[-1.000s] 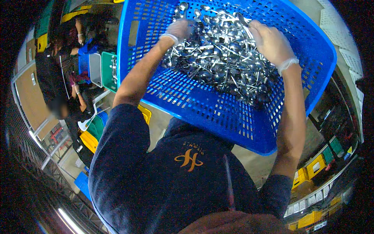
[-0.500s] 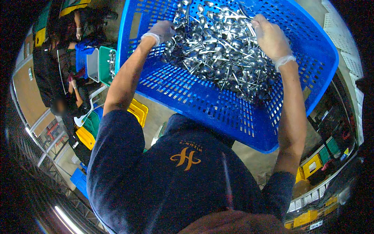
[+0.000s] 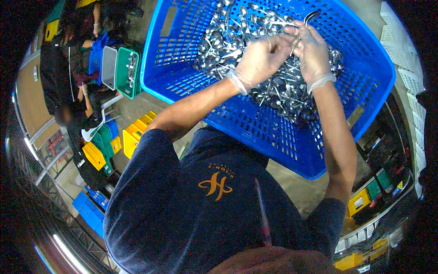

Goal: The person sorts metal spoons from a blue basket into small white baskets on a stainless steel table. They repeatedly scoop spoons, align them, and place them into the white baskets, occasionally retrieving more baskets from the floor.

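A large blue perforated plastic basket (image 3: 187, 93) is in front of me, tilted, with a heap of shiny metal spoons (image 3: 223, 55) in it. Both my hands wear thin clear gloves and meet above the heap. My right hand (image 3: 312, 57) is closed on a spoon (image 3: 312, 17), whose bowl sticks up past the fingers. Reaching across from the left, my left hand (image 3: 262, 59) has its fingers pinched at the handle of that same spoon. The fingertips overlap, so whether more spoons are between them is hidden.
To the left stand a green bin (image 3: 127, 73) with cutlery in it and a grey bin (image 3: 109, 68). Yellow crates (image 3: 137, 132) are on the floor nearer me. Two people in dark clothes work at the far left. White perforated crates (image 3: 401, 55) line the right.
My left hand has moved right, from the heap's left side to my right hand. The right hand has turned and lowered slightly, with a spoon now showing above its fingers.
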`<state>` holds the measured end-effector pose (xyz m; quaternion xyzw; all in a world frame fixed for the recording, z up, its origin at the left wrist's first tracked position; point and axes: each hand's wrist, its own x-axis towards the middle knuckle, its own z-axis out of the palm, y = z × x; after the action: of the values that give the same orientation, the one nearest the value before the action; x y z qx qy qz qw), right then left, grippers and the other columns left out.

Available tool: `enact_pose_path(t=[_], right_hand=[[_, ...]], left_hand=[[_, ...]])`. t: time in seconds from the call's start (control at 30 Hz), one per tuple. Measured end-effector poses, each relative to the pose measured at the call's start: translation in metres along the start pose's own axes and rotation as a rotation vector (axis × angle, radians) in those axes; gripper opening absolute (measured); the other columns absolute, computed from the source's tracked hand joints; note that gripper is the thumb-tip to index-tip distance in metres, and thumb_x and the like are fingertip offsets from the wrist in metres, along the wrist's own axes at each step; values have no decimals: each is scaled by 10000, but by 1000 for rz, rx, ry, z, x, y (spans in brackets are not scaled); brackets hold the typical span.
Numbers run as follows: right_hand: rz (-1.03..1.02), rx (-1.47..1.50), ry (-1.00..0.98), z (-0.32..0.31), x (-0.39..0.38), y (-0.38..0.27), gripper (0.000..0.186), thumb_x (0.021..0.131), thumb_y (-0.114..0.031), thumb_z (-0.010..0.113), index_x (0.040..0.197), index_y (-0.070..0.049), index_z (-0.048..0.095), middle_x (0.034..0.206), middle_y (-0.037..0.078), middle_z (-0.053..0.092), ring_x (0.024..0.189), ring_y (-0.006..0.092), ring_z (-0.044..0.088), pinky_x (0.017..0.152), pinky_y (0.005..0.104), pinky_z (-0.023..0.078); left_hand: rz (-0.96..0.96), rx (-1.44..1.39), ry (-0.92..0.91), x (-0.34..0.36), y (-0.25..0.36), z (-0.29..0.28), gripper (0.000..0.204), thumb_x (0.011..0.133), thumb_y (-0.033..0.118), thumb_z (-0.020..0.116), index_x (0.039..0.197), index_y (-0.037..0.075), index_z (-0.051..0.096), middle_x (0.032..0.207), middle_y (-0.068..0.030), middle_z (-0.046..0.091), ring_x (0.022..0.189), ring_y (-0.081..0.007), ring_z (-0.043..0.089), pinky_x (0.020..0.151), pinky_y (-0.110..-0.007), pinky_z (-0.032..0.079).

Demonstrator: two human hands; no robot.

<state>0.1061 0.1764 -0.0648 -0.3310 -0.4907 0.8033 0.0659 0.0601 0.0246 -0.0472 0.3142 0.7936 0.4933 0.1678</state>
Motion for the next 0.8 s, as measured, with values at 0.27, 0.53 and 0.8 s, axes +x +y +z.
enact_pose_path(t=[0.27, 0.53, 0.8], right_hand=[[-291, -731, 153, -21, 13, -28, 291, 1055, -299, 522, 1078, -44, 659, 815, 137, 639, 744, 287, 610, 702, 418, 468], [-445, -1113, 51, -11, -3, -32, 300, 1018, -303, 528, 937, -33, 628, 892, 247, 695, 857, 477, 658, 755, 555, 495], [-584, -1272, -77, -17, 3, -5, 240, 1039, -296, 570, 1119, -104, 691, 821, 210, 703, 775, 421, 677, 673, 503, 532]], left_hand=[[20, 776, -627, 40, -198, -55, 429, 926, 336, 682, 1318, 163, 669, 1179, -190, 721, 1040, -408, 702, 931, -494, 558], [-119, 725, -632, 41, -235, -55, 246, 935, 214, 630, 1127, 134, 761, 1066, -211, 741, 985, -401, 714, 923, -475, 558], [211, 714, -478, 93, -85, -93, 266, 996, 290, 633, 1127, 77, 724, 1012, -201, 746, 905, -382, 737, 810, -452, 587]])
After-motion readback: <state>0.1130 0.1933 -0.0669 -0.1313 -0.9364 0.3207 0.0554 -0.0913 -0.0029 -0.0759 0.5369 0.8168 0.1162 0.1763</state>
